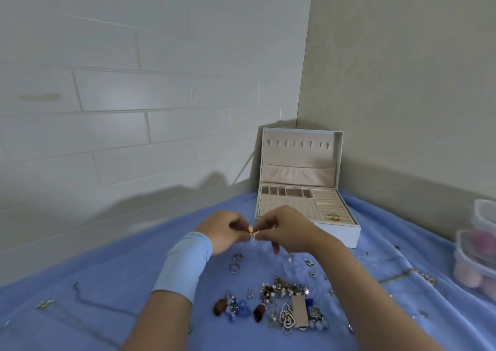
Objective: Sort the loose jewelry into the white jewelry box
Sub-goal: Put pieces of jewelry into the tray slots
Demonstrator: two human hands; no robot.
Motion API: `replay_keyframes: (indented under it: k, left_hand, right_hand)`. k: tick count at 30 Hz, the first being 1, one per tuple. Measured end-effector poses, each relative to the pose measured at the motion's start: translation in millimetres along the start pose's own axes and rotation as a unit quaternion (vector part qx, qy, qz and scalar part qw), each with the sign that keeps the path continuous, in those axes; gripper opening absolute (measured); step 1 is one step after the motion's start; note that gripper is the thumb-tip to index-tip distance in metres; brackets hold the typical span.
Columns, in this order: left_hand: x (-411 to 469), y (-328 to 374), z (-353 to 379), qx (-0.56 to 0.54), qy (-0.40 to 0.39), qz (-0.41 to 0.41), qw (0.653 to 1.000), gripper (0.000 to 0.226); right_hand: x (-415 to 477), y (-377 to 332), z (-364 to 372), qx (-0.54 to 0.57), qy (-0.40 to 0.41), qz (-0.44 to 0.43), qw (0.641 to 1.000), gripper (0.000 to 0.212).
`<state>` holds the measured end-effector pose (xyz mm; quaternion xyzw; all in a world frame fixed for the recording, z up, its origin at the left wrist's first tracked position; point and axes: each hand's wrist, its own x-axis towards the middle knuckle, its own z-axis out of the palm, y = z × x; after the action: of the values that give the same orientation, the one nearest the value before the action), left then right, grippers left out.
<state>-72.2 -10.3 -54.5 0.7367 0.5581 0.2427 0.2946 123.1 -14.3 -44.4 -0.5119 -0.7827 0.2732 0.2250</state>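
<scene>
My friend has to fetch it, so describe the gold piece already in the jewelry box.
Find the open white jewelry box at the far corner of the blue cloth. In its tray's ridged right-hand section, near the front, lies the gold piece. It is the only bright yellow thing in the box, beside a silvery bit.

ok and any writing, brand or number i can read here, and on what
No text can be read anywhere.
The white jewelry box shows no brand or label.
The tan card in the jewelry pile looks blank.
The gold piece pinched by the left hand and right hand is too small to show any mark.
</scene>
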Motion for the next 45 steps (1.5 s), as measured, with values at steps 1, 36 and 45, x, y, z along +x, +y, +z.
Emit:
replay_keyframes:
  k: [1,36,45]
  left_hand:
    - [0,1,0,-0.030,0.017,0.006,0.999,0.007]
    - [116,115,107,-0.020,0.079,0.079,0.994,0.021]
    - [115,107,113,0.035,0.077,0.106,0.991,0.017]
  right_hand:
    - [1,1,-2,0.026,0.018,0.000,1.000,0.006]
    - [-4,110,-122,-0.017,0.227,0.073,0.971,0.012]
    - [-7,104,-118,-0.194,0.183,0.130,0.955,0.015]
